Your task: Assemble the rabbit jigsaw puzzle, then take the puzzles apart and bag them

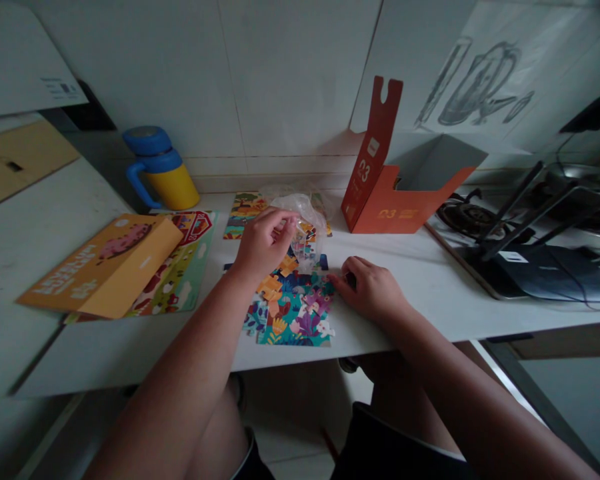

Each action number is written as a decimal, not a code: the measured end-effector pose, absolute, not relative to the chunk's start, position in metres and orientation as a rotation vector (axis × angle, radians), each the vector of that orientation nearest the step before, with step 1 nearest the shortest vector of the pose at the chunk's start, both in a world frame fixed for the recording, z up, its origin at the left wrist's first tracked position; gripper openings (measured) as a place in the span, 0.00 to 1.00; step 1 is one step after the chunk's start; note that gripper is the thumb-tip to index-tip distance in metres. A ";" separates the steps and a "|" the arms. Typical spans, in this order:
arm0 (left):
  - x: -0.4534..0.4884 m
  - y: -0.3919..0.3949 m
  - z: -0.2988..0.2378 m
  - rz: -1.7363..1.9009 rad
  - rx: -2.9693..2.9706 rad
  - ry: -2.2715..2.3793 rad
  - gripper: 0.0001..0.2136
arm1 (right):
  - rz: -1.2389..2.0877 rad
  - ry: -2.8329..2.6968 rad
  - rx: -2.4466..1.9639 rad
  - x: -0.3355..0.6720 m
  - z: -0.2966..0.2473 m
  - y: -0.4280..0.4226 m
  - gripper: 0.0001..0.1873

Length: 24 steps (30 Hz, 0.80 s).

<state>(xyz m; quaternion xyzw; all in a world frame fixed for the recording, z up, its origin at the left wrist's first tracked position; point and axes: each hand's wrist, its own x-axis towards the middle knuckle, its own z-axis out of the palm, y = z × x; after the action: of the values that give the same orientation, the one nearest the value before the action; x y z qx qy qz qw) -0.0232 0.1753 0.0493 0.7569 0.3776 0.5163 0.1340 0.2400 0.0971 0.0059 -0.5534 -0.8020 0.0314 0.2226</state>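
Note:
My left hand pinches the top of a clear plastic bag, which has loose jigsaw pieces showing through it. Below the bag lies a colourful jigsaw picture in teal and purple, with orange pieces scattered on its upper left part. At its right edge rests my right hand, fingers curled in and thumb by the picture; anything between them is hidden. Another picture sheet lies partly behind my left hand and the bag.
An open orange box stands at the back right, beside a gas stove and a black device with antennas. To the left are an orange-yellow folded carton, a farm picture sheet and a blue-yellow jug.

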 end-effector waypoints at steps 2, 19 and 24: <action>-0.024 0.175 0.049 1.503 2.191 1.085 0.12 | 0.127 -2.126 -1.557 0.241 0.007 0.099 0.18; -0.015 0.174 0.047 1.533 2.064 1.058 0.11 | 2.055 -0.735 -0.750 0.185 0.094 0.080 0.20; -0.018 0.177 0.044 1.553 1.953 0.934 0.17 | 2.034 -0.673 -0.980 0.156 0.101 0.111 0.10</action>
<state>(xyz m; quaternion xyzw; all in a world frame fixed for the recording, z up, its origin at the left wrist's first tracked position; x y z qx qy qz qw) -0.0178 0.1768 0.0436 0.7123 0.3405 0.5663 0.2365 0.1565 0.1108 0.1014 -0.3845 -0.2638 0.7975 0.3829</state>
